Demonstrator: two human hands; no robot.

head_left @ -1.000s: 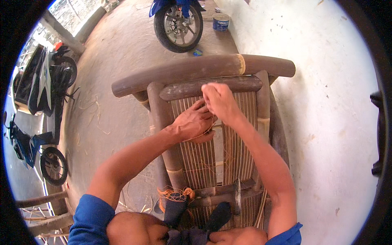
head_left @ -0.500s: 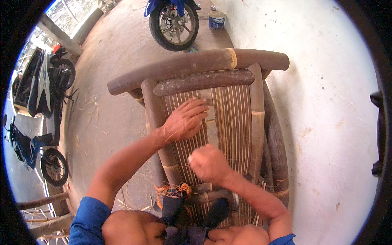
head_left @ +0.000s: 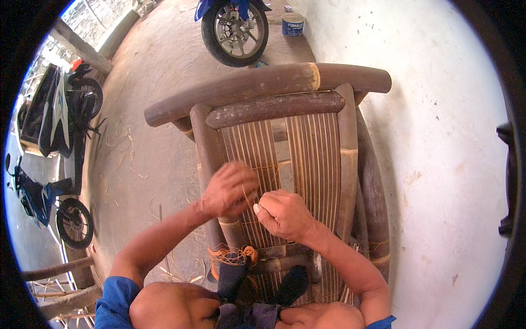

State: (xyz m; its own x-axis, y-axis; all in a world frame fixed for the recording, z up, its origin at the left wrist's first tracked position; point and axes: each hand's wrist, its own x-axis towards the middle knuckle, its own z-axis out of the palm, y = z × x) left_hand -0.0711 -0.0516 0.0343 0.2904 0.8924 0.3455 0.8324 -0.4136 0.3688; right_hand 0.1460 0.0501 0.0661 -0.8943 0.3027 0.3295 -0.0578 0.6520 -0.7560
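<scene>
A bamboo chair frame (head_left: 199,137) stands in front of me, with a panel of thin dark slats (head_left: 318,159) and a gap down its middle. Thin orange cord (head_left: 266,167) crosses the slats near the gap. Over the panel's left part, my left hand (head_left: 230,189) is curled and blurred; what it holds is hidden. Close beside it, my right hand (head_left: 287,215) is closed in a pinch, thumb toward the left hand. A fine strand shows between the two hands and seems to run into the right one.
An orange cord bundle (head_left: 233,255) is tied around the chair's left post near my legs. A white wall (head_left: 438,164) rises at the right. Beyond the chair are a motorbike wheel (head_left: 235,33) and a paint tin (head_left: 292,25). More motorbikes (head_left: 55,120) stand at the left.
My left hand has drawn back from the top of the slats toward me and left, its fingers now curled. My right hand has shifted slightly right. More of the gap shows.
</scene>
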